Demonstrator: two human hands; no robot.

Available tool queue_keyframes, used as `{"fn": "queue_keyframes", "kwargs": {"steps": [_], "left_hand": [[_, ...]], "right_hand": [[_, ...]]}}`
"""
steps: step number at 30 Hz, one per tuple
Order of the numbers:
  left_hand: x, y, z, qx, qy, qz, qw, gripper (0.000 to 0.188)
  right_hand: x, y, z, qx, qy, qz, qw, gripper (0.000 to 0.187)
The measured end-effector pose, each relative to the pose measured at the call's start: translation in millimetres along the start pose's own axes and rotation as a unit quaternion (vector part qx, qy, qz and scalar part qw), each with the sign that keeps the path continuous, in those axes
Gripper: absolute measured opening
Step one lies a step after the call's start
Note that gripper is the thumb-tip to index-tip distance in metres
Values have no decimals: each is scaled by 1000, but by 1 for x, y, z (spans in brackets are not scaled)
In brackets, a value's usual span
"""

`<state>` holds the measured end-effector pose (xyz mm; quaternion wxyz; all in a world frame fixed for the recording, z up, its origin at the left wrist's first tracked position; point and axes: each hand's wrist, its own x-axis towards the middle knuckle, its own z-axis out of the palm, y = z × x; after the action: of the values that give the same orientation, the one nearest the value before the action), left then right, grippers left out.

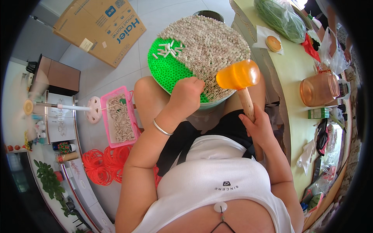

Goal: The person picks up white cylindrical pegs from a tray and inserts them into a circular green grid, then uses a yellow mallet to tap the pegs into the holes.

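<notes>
The mallet (238, 75) is showing just right of the frame's middle. The right hand (258, 123) is gripping its wooden handle (246, 104), likely the best place to hold. The orange head is looking hard and smooth, probably the heavy end. The handle is pointing up and a bit left, the head lying crosswise. The left hand (187, 93) is curling its fingers over the green holed board (165, 68); whether it's pinching anything, I cannot tell.

Your left hand (188, 93) has room ahead and left, over the green tray (165, 73). White sticks (167, 48) lie farther on; the hammer (237, 75) blocks the right.
</notes>
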<state>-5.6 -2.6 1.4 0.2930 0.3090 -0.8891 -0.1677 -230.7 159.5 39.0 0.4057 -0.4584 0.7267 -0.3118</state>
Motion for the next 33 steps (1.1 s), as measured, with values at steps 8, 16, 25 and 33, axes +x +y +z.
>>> {"fn": "queue_keyframes", "kwargs": {"steps": [8,16,25,33], "left_hand": [[-9,-1,-17,-120,17,-158,980,19],[-15,-16,-56,-33,122,-263,957,13],[5,-75,-52,37,164,-192,967,11],[46,-108,-27,149,100,-8,984,11]], "right_hand": [[-16,-42,-9,-77,48,-180,979,32],[2,-36,-6,-208,-2,-171,963,33],[-1,-27,10,-224,-43,-133,964,35],[-2,-16,-1,-6,-43,7,999,31]]}}
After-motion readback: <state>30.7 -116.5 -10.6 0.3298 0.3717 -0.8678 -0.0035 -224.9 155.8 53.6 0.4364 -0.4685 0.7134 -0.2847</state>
